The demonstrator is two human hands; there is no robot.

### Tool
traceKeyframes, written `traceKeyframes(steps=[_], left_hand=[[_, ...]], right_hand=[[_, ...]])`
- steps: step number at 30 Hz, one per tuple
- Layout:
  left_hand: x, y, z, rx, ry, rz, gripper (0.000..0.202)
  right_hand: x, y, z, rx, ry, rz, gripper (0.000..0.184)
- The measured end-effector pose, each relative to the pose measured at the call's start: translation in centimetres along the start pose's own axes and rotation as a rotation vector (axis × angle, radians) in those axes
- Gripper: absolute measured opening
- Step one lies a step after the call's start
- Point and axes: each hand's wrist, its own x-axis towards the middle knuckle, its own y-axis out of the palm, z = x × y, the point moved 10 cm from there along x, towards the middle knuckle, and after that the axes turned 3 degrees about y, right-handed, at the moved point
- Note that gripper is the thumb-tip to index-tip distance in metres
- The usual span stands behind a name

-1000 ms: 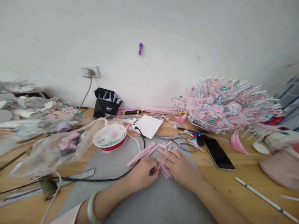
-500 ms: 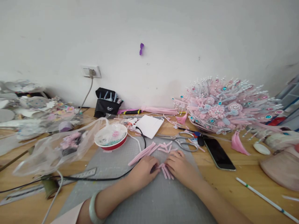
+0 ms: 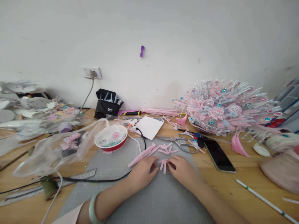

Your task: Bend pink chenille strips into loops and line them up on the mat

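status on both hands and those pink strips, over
Left hand and right hand palm down on grey mat, fingertips at short pink strips between them; grip unclear. Longer pink strips, scissors, black cable close by.

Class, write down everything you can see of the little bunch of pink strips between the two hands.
The pink strips are a few short, fuzzy-looking pieces lying flat and roughly parallel on the grey mat. They sit between the left hand and the right hand, whose fingertips rest at either side. Longer strips of the same kind lie just beyond.
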Motion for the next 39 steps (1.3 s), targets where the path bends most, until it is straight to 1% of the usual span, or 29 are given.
traceKeyframes(steps=[3,6,9,12,18,20,24,26,28,30,32,34,36,39], left_hand=[[0.1,0.2,-0.6,0.073,0.059,0.016,0.031],[0.1,0.4,-1.4,0.116,0.117,0.048,0.024],[0.1,0.3,-1.5,0.12,0.117,0.042,0.017],[0.1,0.2,-1.4,0.111,0.113,0.03,0.015],[0.1,0.2,-1.4,0.08,0.114,0.027,0.025],[0.0,0.3,-1.8,0.069,0.139,0.042,0.027],[-0.1,0.7,-2.3,0.086,0.181,0.077,0.023],[-0.2,0.7,-2.5,0.126,0.194,0.081,0.021],[-0.2,0.1,-2.7,0.22,0.198,0.065,0.02],[-0.2,-1.1,-2.5,0.368,0.166,0.01,0.02],[0.0,-3.0,-1.5,0.502,0.065,-0.075,0.023],[0.1,-4.4,-0.1,0.596,-0.052,-0.104,0.023],[0.3,-4.6,1.2,0.633,-0.114,-0.063,0.023],[0.7,-4.5,2.3,0.625,-0.137,-0.021,0.023]], right_hand=[[0.0,0.2,0.1,-0.017,0.01,-0.004,0.02],[-0.1,0.0,0.2,-0.043,0.026,-0.026,0.021],[-0.3,-0.5,0.4,-0.116,0.053,-0.056,0.022],[-0.5,-0.6,0.4,-0.211,0.099,-0.053,0.021],[-0.9,-0.3,0.2,-0.273,0.156,-0.024,0.02],[-0.8,-0.2,0.2,-0.278,0.159,-0.019,0.021],[-0.6,-0.3,0.2,-0.282,0.135,-0.018,0.022],[-0.3,-0.4,0.0,-0.3,0.107,-0.021,0.022],[0.1,-0.6,-0.7,-0.327,0.097,-0.031,0.021],[0.6,-1.0,-1.7,-0.342,0.11,-0.041,0.021],[1.0,-1.4,-2.6,-0.35,0.12,-0.056,0.021],[1.3,-1.9,-3.4,-0.356,0.139,-0.08,0.022],[1.4,-2.2,-3.9,-0.339,0.151,-0.116,0.024],[1.3,-2.7,-3.6,-0.268,0.128,-0.189,0.033]])
